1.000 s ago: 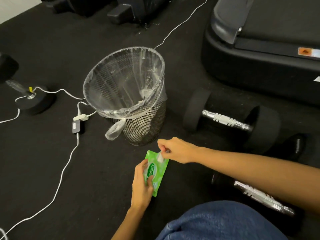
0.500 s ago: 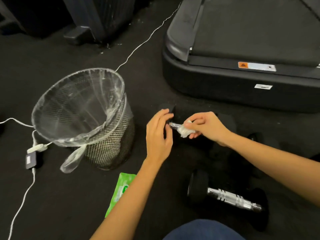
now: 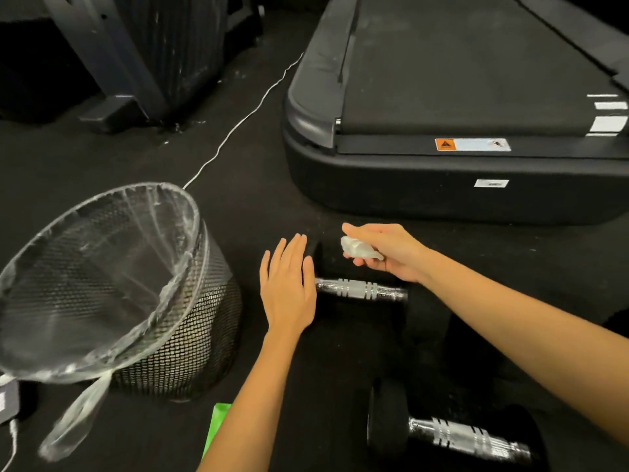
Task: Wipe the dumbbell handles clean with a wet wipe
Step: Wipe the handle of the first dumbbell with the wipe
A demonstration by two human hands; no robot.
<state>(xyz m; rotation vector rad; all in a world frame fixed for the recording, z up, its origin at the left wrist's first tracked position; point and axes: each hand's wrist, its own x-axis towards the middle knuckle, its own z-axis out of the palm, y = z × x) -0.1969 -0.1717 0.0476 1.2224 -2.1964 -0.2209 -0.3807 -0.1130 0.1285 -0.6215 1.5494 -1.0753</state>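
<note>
We see the right hand (image 3: 388,252) with its fingers curled around a crumpled wet wipe (image 3: 359,248), lifted just above the near dumbbell's handle (image 3: 360,289); half a second ago that wipe was pressed against the handle. The left hand (image 3: 287,284) lies flat with straight, relaxed fingers over the left end of this dumbbell, where earlier it was raised beside the bar. A second dumbbell (image 3: 452,437) lies nearer us, well apart from both hands. To the left stands a mesh bin (image 3: 183,335) lined with a clear bag (image 3: 102,267); we can make out nothing inside. A green wipe packet (image 3: 214,427) peeks out beside the left forearm.
</note>
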